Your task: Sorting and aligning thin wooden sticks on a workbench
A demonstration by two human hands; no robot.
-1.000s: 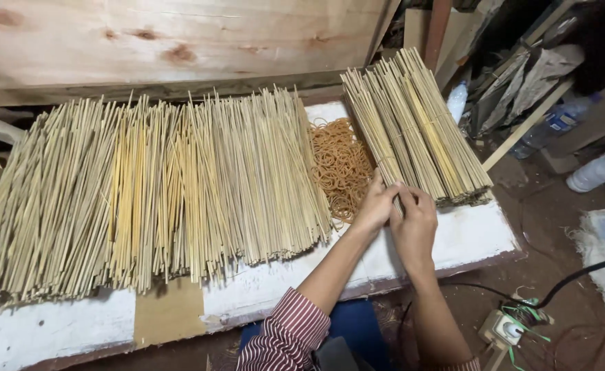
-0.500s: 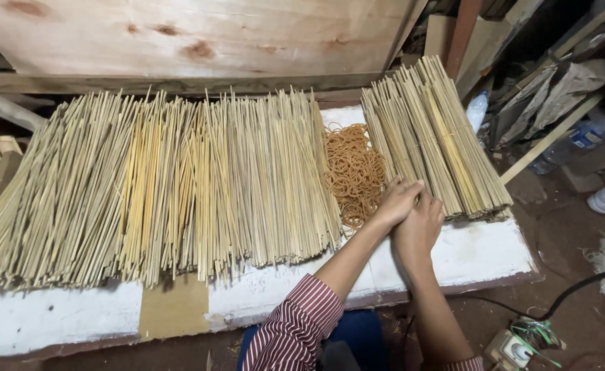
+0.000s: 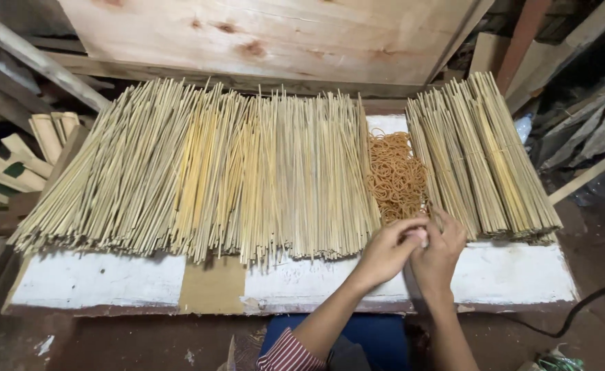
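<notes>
My left hand [image 3: 383,253] and my right hand [image 3: 441,246] meet fingertip to fingertip at the near edge of a heap of tan rubber bands [image 3: 393,173]. The fingers of both are pinched together; whatever is between them is too small to make out. The heap lies on a white-painted bench [image 3: 96,280]. Left of it spreads a wide layer of loose thin bamboo sticks [image 3: 206,172]. To its right lie tied bundles of the same sticks [image 3: 481,158], with my right hand just off their near ends.
A plywood sheet [image 3: 268,34] leans behind the bench. Wood offcuts [image 3: 21,154] lie at the left, and planks and scrap [image 3: 584,130] at the right. A black cable [image 3: 577,309] runs over the floor at the lower right. A blue seat [image 3: 378,340] is below my arms.
Both hands stay joined at the near edge of the rubber band heap, shifting only slightly. My head has moved, so the bench sits differently in view.
</notes>
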